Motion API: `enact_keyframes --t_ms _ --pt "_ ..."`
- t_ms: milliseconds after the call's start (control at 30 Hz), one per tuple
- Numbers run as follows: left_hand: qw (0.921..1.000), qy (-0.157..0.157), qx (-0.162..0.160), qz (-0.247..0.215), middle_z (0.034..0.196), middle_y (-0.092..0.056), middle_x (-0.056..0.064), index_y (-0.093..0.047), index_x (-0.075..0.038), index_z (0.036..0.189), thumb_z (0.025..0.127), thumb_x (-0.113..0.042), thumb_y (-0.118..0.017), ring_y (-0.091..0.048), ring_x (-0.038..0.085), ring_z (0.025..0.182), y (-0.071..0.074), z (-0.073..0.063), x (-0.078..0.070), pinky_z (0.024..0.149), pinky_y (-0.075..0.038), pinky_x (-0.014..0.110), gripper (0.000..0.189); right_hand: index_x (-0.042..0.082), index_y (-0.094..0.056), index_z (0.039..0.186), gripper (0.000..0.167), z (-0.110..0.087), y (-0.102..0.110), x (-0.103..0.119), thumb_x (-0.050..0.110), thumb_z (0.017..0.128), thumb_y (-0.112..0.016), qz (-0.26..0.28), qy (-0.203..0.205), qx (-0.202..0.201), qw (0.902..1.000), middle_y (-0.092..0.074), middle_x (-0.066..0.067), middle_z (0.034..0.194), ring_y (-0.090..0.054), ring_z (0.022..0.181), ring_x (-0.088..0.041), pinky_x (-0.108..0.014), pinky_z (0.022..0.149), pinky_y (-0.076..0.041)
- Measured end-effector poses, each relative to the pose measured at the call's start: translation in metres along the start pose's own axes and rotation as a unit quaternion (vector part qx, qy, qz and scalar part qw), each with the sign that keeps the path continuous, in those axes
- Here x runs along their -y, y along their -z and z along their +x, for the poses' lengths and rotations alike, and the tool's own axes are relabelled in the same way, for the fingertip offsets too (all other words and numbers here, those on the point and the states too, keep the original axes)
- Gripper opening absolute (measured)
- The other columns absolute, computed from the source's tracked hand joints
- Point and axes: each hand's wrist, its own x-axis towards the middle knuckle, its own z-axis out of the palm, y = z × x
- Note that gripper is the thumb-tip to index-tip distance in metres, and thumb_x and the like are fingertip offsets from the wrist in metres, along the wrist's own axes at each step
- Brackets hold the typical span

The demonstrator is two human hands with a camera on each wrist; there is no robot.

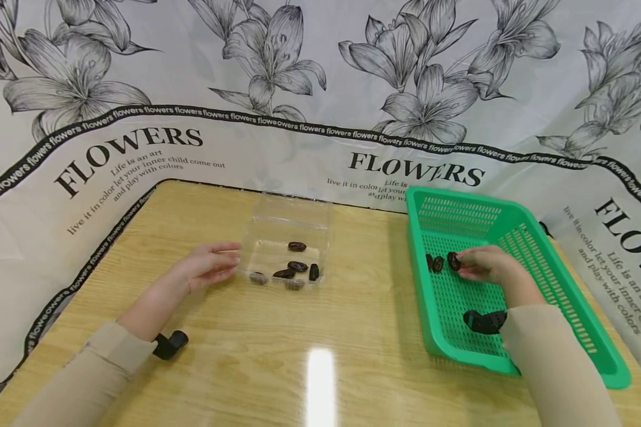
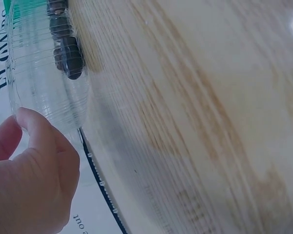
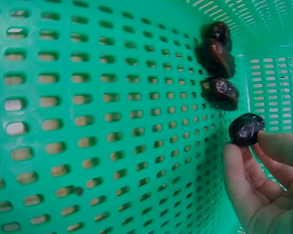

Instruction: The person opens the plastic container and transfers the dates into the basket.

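Over the green basket (image 1: 427, 296), my right hand (image 1: 486, 264) pinches a dark, wrinkled date (image 3: 246, 129) between thumb and fingertips. Three more dates lie in a row on the basket floor beside it, the closest being a glossy date (image 3: 222, 93). My left hand (image 1: 210, 264) is at the left side of a clear plastic box (image 1: 253, 243), fingers loosely extended and fingertips right at its wall. Several dates sit inside this box, one date (image 1: 297, 246) toward the back and the others near the front. In the left wrist view, dark dates (image 2: 71, 57) show through the ribbed clear wall.
The box and basket stand on a wooden table (image 1: 352, 332), box left of basket. A white cloth (image 1: 299, 148) with printed flowers hangs behind and along the sides. Each wrist carries a black device, such as the black mount (image 1: 171, 345) on the left.
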Motion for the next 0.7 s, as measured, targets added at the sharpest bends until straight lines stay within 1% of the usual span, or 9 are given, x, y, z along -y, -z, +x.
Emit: enact_keyframes --t_ms 133,267,367,467,567,700 --pt "1.0000 0.001 -0.002 0.004 0.114 -0.048 0.011 -0.025 0.007 0.143 0.093 0.002 -0.050 -0.057 0.009 0.090 0.001 0.001 0.000 0.080 -0.051 0.019 0.056 -0.002 -0.052 0.113 0.018 0.004 -0.003 -0.002 0.003 0.096 -0.046 -0.044 -0.002 0.005 0.9990 -0.058 -0.005 0.079 -0.062 0.068 -0.014 -0.027 0.068 -0.056" --pt "0.9999 -0.001 -0.003 0.010 0.110 -0.050 0.010 -0.025 0.007 0.143 0.094 0.001 -0.050 -0.057 0.009 0.088 0.002 0.002 0.001 0.079 -0.051 0.019 0.055 -0.007 -0.049 0.116 0.022 0.005 -0.007 -0.004 0.002 0.096 -0.044 -0.068 0.002 0.009 0.9976 -0.058 -0.006 0.080 -0.062 0.068 -0.014 -0.027 0.067 -0.056" --pt "0.9999 -0.002 -0.002 0.016 0.112 -0.049 0.011 -0.025 0.007 0.143 0.094 0.001 -0.050 -0.057 0.009 0.088 0.002 0.002 0.003 0.079 -0.051 0.018 0.055 -0.010 -0.047 0.118 0.024 0.001 -0.008 -0.005 0.000 0.096 -0.043 -0.077 0.005 0.010 0.9970 -0.058 -0.006 0.080 -0.062 0.067 -0.014 -0.028 0.067 -0.056" --pt "0.9999 -0.002 -0.003 0.012 0.112 -0.049 0.011 -0.025 0.006 0.143 0.093 0.001 -0.051 -0.058 0.009 0.088 0.001 0.003 0.004 0.081 -0.051 0.019 0.056 -0.013 -0.043 0.122 0.029 -0.002 -0.009 -0.004 0.000 0.096 -0.042 -0.089 0.011 0.006 0.9960 -0.058 -0.005 0.080 -0.062 0.068 -0.014 -0.028 0.067 -0.056" --pt "1.0000 -0.003 -0.006 0.003 0.112 -0.050 0.011 -0.026 0.006 0.143 0.093 0.002 -0.051 -0.058 0.009 0.088 0.001 0.004 0.003 0.081 -0.051 0.020 0.056 -0.014 -0.038 0.127 0.035 -0.004 -0.011 -0.001 0.000 0.096 -0.042 -0.112 0.024 0.002 0.9934 -0.058 -0.006 0.081 -0.061 0.067 -0.012 -0.028 0.067 -0.056" --pt "0.9999 -0.003 -0.008 0.007 0.111 -0.050 0.010 -0.026 0.006 0.143 0.093 0.002 -0.050 -0.058 0.008 0.087 0.003 0.003 0.004 0.082 -0.051 0.020 0.056 -0.015 -0.035 0.131 0.041 -0.005 -0.015 0.003 0.000 0.094 -0.045 -0.133 0.034 0.002 0.9905 -0.059 -0.008 0.080 -0.061 0.066 -0.013 -0.028 0.065 -0.056"
